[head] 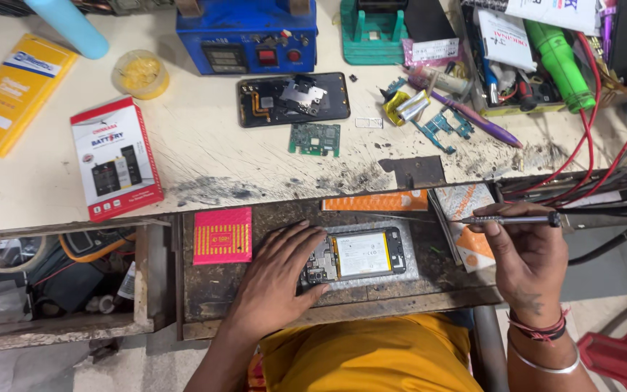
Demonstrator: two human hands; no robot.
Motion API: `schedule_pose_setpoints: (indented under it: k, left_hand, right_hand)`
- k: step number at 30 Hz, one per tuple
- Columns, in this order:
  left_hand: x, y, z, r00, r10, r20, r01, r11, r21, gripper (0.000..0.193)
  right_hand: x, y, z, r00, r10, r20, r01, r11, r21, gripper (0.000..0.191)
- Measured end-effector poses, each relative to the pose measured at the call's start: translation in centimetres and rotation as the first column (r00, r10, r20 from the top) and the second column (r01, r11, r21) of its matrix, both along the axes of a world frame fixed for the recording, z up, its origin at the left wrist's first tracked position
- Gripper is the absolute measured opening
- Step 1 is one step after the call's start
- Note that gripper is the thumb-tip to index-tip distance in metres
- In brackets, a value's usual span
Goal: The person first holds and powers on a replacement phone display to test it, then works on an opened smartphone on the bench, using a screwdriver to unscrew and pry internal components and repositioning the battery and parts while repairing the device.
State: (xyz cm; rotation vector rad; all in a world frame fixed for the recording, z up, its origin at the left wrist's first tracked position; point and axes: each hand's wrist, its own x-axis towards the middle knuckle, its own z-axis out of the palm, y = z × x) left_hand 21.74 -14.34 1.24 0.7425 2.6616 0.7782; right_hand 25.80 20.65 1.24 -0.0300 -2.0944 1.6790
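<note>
A red-and-white box [115, 157], yellow box [14, 92], blue machine [247, 33] and loose green circuit board [314, 139] occupy the bench.

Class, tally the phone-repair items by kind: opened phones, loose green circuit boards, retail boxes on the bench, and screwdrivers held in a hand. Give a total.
Opened phones: 2, one under the left hand, one on the bench
Loose green circuit boards: 1
Retail boxes: 2, red-and-white, yellow
Screwdrivers in hand: 1
Total: 6

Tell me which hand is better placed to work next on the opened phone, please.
Probably the right hand: it holds the screwdriver beside the opened phone. The left hand lies flat on the phone's end, steadying it, with no tool.
</note>
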Motion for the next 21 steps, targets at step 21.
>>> schedule_pose_setpoints:
  k: [21]
  left_hand:
    - [0.1, 0.0, 0.4, 0.997, -0.011, -0.077, 0.018, 0.995, 0.096, 0.084]
  right_hand:
    - [-19.5, -13.7, 9.9, 0.978, 0.205, 0.040, -0.148, 0.548, 0.823, 0.028]
